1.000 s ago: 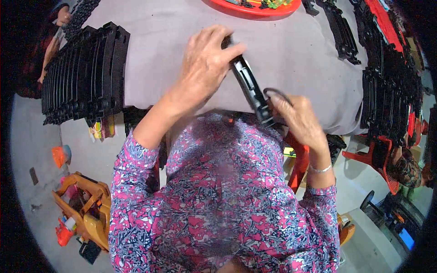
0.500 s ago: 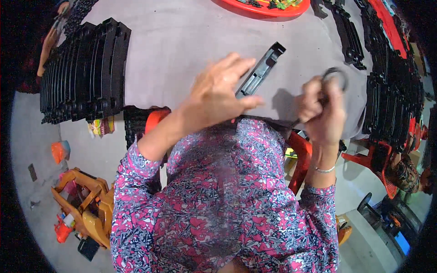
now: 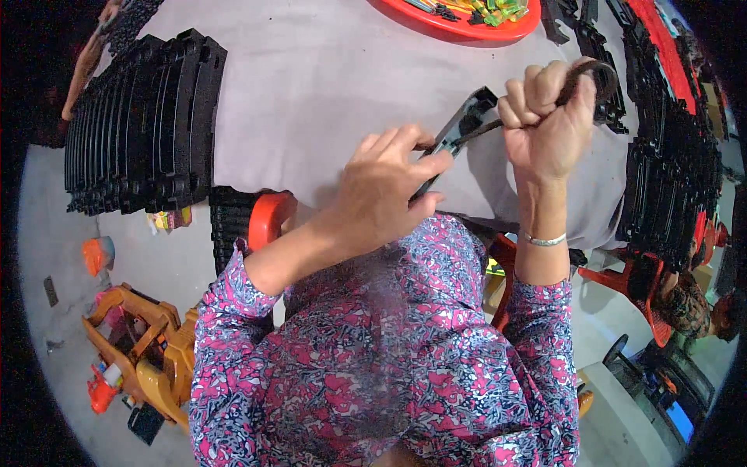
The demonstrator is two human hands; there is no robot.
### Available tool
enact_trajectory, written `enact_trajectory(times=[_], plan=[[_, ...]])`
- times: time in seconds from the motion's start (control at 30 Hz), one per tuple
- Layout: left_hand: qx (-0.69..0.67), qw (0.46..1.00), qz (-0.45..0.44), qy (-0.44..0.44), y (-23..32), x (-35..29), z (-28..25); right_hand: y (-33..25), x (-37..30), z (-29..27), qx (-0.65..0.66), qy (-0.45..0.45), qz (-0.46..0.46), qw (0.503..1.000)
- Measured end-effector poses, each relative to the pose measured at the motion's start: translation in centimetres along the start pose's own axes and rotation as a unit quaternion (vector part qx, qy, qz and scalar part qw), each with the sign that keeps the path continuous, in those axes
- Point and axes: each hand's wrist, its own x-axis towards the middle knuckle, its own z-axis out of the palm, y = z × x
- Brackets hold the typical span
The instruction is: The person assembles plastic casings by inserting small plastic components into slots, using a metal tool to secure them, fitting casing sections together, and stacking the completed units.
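My left hand (image 3: pixel 389 175) is closed around a long, narrow black plastic part (image 3: pixel 475 109), which slants up to the right with its channelled side showing. My right hand (image 3: pixel 548 117) is raised in a fist around a dark tool (image 3: pixel 603 74) with a looped handle. The loop sticks out past the thumb side of the fist. From the other side, a thin dark shaft reaches down to the black part and meets it near my left fingers. Whether the tool is a pair of scissors, I cannot make out.
Stacked black plastic parts (image 3: pixel 148 124) stand at the table's left edge. More black parts (image 3: pixel 669 179) line the right side. At the far edge, a red tray (image 3: pixel 467 29) holds small green, yellow and black pieces. Grey cloth (image 3: pixel 288 101) covers the table.
My right fist has risen with the tool, whose shaft now meets the black part. My left hand has moved slightly nearer to me, its fingers now wrapped over the part.
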Motion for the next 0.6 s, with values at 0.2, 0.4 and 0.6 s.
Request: enact_trajectory(times=[0.2,0.4,0.6], plan=[[0.029,0.999,0.008,-0.019,-0.36,-0.13,0.44,0.49,0.18,-0.33,-0.044,-0.013,0.019,0.999],[0.037,0.999,0.012,-0.019,-0.30,0.06,0.52,0.55,0.23,-0.43,-0.036,-0.010,0.024,0.999],[0.049,0.998,0.014,-0.029,-0.41,-0.01,0.60,0.46,0.20,-0.56,0.004,-0.015,0.024,1.000]])
